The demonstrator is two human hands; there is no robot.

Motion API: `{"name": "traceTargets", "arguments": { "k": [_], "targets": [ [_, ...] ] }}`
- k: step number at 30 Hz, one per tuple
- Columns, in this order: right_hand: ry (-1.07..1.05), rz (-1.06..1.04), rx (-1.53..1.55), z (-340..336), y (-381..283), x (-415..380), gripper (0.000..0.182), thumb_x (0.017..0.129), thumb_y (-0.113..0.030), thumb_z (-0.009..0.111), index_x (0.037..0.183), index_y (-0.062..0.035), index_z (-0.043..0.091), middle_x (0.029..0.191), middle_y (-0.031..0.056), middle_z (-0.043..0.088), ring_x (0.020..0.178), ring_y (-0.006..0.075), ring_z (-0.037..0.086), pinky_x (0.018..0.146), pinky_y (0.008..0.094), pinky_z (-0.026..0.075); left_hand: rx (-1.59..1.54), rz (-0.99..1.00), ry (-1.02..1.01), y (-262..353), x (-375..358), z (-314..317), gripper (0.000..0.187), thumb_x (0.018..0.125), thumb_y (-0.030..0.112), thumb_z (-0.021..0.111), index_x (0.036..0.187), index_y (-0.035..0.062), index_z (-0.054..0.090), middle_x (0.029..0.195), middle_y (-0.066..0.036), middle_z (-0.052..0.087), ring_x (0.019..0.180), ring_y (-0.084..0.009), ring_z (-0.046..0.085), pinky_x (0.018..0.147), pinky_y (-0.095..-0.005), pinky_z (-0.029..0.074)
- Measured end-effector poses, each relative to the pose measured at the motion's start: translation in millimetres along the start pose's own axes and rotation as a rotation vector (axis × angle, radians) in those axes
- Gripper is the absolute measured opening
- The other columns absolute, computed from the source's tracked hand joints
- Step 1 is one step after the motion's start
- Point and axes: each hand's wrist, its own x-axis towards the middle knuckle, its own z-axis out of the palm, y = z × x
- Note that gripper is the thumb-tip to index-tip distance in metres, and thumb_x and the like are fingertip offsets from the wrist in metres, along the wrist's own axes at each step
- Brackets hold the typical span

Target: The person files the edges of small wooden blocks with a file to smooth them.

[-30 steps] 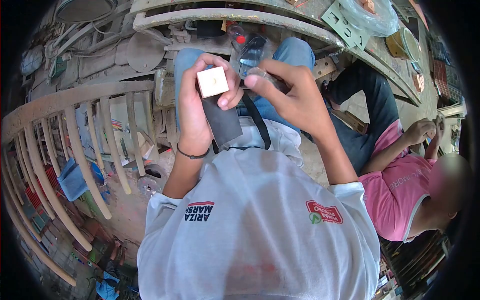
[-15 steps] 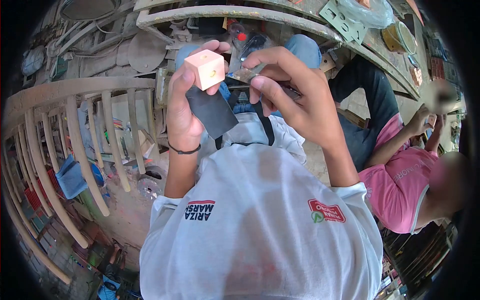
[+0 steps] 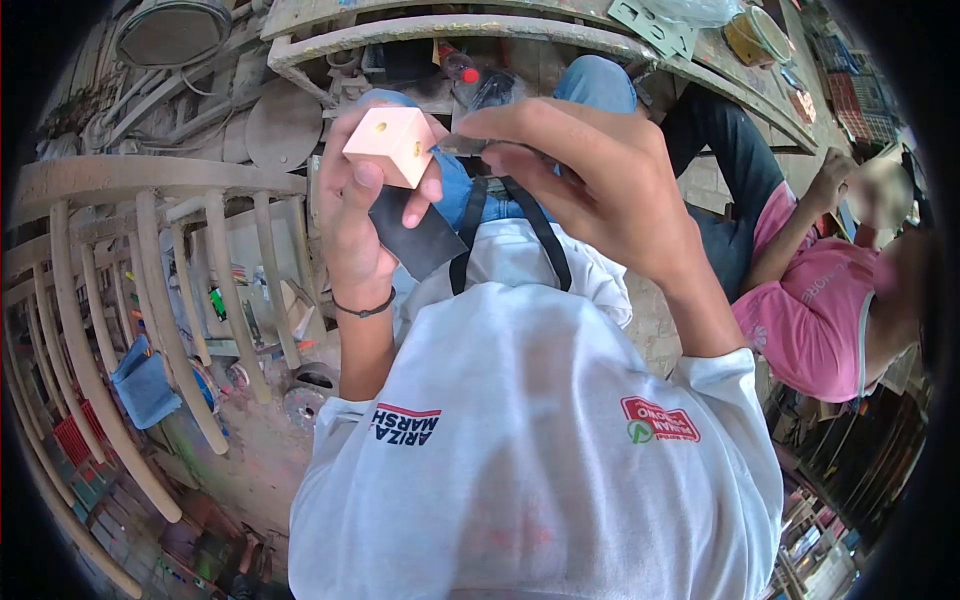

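Plainly, pale block (image 3: 389,148) at outer end of left grip (image 3: 352,215), dark sheet (image 3: 418,238) alongside

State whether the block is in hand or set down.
In hand: the left hand grips the block between thumb and fingers.

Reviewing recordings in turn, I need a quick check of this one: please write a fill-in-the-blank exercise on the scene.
The left hand holds a pale block shaped like a ____.
Two visible faces of the block each have a round ____ in them.
The dark band is on the ____ wrist.
The co-worker nearby wears a ____ shirt.

Missing words: cube; hole; left; pink.
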Motion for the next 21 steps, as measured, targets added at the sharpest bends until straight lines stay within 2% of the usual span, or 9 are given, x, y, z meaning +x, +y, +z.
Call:
{"name": "traceTargets", "arguments": {
  "k": [5,7,11,13,21],
  "targets": [
    [-0.009,-0.058,-0.095,9,-13,0,0.026,0.074,-0.001,0.063,0.099,-0.0086,0.060,0.073,0.0096,0.059,0.063,0.0287,0.058,0.054,0.0375,0.045,0.015,0.022,-0.015,6,-12,-14,0.057,0.085,0.038,0.065,0.115,-0.0062,0.046,0.098,-0.020,0.059,0.066,-0.0166,0.059,0.044,-0.0205,0.040],
    [-0.071,-0.057,-0.150,13,-19,0,0.031,0.073,0.002,0.066,0.102,-0.0070,0.065,0.072,0.0096,0.059,0.060,0.0231,0.057,0.052,0.0318,0.043,0.012,0.026,-0.032,8,-16,-18,0.056,0.084,0.037,0.065,0.114,-0.0072,0.047,0.096,-0.020,0.060,0.064,-0.0165,0.058,0.045,-0.0206,0.041],
    [-0.123,-0.104,-0.218,18,-29,7,0.037,0.070,0.002,0.064,0.105,-0.0078,0.064,0.071,0.0085,0.058,0.059,0.0231,0.057,0.051,0.0327,0.043,-0.021,0.021,-0.012,13,-21,-23,0.056,0.084,0.037,0.065,0.114,-0.0068,0.048,0.092,-0.019,0.060,0.063,-0.0166,0.058,0.045,-0.0204,0.041],
    [-0.198,-0.142,-0.360,19,-36,12,0.042,0.066,0.002,0.063,0.106,-0.0088,0.064,0.071,0.0064,0.056,0.058,0.0224,0.056,0.049,0.0330,0.042,-0.033,0.000,-0.027,15,-22,-28,0.056,0.083,0.036,0.066,0.114,-0.0066,0.047,0.090,-0.019,0.061,0.063,-0.0169,0.059,0.045,-0.0203,0.041],
    [-0.165,-0.241,-0.495,26,-42,20,0.046,0.064,0.004,0.062,0.107,-0.0102,0.065,0.071,0.0040,0.055,0.056,0.0199,0.054,0.045,0.0309,0.042,-0.026,0.003,-0.051,29,-20,-36,0.047,0.082,0.027,0.067,0.109,-0.0050,0.047,0.087,-0.019,0.060,0.061,-0.0163,0.058,0.045,-0.0205,0.041]
  ]
}}
